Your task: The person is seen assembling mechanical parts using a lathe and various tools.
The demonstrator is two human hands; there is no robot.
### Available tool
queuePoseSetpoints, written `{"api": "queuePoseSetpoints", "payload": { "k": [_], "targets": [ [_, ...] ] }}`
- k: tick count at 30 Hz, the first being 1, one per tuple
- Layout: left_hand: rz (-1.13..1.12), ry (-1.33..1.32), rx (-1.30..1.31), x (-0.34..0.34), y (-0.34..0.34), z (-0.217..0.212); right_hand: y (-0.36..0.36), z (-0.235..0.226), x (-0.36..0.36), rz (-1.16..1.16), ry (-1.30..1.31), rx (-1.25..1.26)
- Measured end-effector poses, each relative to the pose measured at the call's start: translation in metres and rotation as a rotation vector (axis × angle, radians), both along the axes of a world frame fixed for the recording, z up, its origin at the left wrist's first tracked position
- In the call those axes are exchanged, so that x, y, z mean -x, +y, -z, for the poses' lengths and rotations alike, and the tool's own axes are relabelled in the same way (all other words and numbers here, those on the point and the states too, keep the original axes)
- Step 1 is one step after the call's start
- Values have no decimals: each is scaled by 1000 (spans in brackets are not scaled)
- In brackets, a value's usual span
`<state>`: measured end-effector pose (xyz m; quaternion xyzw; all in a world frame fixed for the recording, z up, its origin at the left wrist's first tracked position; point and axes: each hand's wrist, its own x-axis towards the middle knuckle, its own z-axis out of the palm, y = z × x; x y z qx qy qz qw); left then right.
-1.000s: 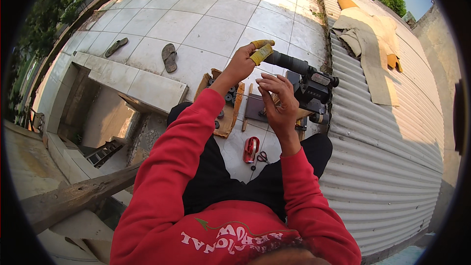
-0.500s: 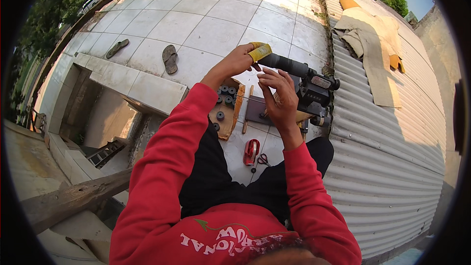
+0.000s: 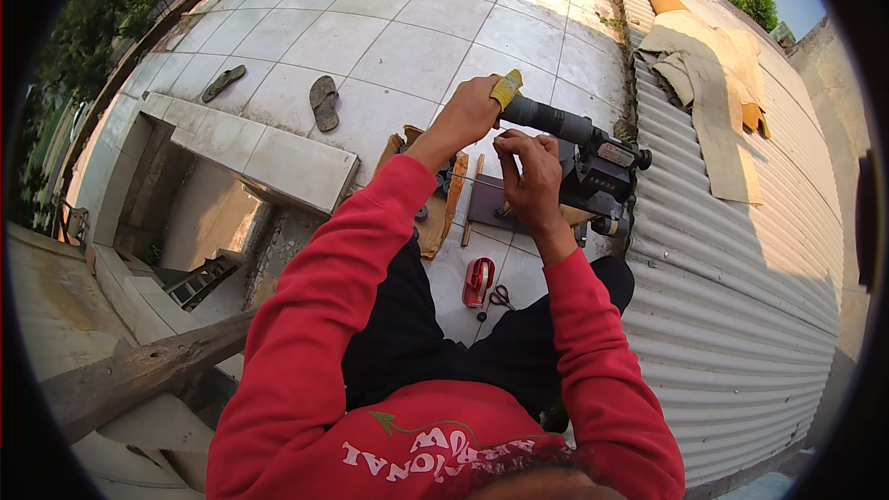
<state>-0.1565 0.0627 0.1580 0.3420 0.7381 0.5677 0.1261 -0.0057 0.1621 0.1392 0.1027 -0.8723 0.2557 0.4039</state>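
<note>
L hand (image 3: 470, 111) is closed round the far end of a dark power tool (image 3: 579, 153), pressing a yellow pad (image 3: 506, 89) against its grey barrel. R hand (image 3: 532, 176) sits just below the barrel, fingers curled and pinched at the tool's underside; can't tell if it grips a small part there. Tool is held up in front of the person, above the lap, barrel pointing up-left, black body w/ a label on the R side, over the edge where tiled floor (image 3: 407, 46) meets corrugated sheet (image 3: 741, 259). Under the hands: a flat dark plate (image 3: 489, 204) and a wood tray (image 3: 435, 222) w/ small dark bits, a thin wood stick beside it. Near the knees on the tile: red tape measure (image 3: 478, 281) and small scissors (image 3: 501, 296), just beside each other. Two sandals (image 3: 323, 102) lie well apart further out on the tiles. Beige cloth (image 3: 704, 74) spread on the sheet, far R. Person wears red sleeves, black trousers, sits cross-legged.
</note>
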Motion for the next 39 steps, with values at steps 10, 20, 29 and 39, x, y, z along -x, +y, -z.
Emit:
{"api": "queuePoseSetpoints", "payload": {
  "k": [10,20,29,39],
  "targets": [
    [-102,116,87,7,5,14,3,19,18,27,113,-129],
    [-126,62,142,11,9,14,19,19,11,49,78,-364],
    [-79,-66,115,16,-17,17,11,21,-54,-32,33,-346],
    [-138,35,431,-55,-232,109,97,208,-192,72,-1267,-82]
  ]
}}
